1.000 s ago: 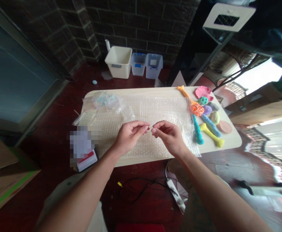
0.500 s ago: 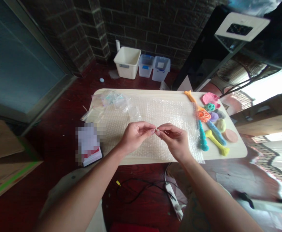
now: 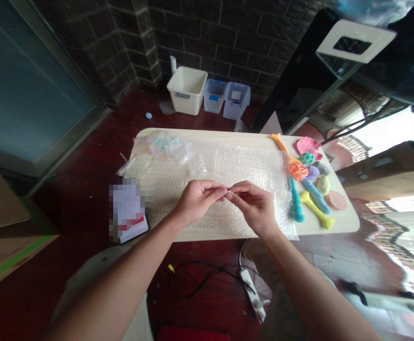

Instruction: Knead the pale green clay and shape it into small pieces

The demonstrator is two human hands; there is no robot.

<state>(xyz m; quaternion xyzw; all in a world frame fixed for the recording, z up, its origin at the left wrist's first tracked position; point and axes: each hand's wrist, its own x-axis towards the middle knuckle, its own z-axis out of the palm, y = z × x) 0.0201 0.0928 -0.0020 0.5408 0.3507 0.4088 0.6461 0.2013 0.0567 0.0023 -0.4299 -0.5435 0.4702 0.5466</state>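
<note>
My left hand (image 3: 199,201) and my right hand (image 3: 255,204) meet fingertip to fingertip above the table's middle. Both are closed in a pinch on a tiny pale, slightly greenish piece (image 3: 229,191); its kind is too small to make out. Beneath them lies a sheet of bubble wrap (image 3: 249,166) on a light wooden table (image 3: 242,136). To the right are soft coloured shapes: a yellow bone-like one (image 3: 317,210), a knobbly teal stick (image 3: 296,201), a blue stick (image 3: 316,195), an orange coiled lump (image 3: 298,169) and a pink petalled one (image 3: 309,148).
Clear plastic bags (image 3: 173,148) lie at the table's back left. A notebook-like item (image 3: 134,232), partly blurred, is by the left edge. A white bin (image 3: 187,90) and two clear boxes (image 3: 236,100) stand by the wall. A power strip (image 3: 253,294) and cables are on the floor.
My fingertips have shifted slightly around the tiny piece, and a bit more of its greenish surface shows. The whole view has moved a little; the table items stay put.
</note>
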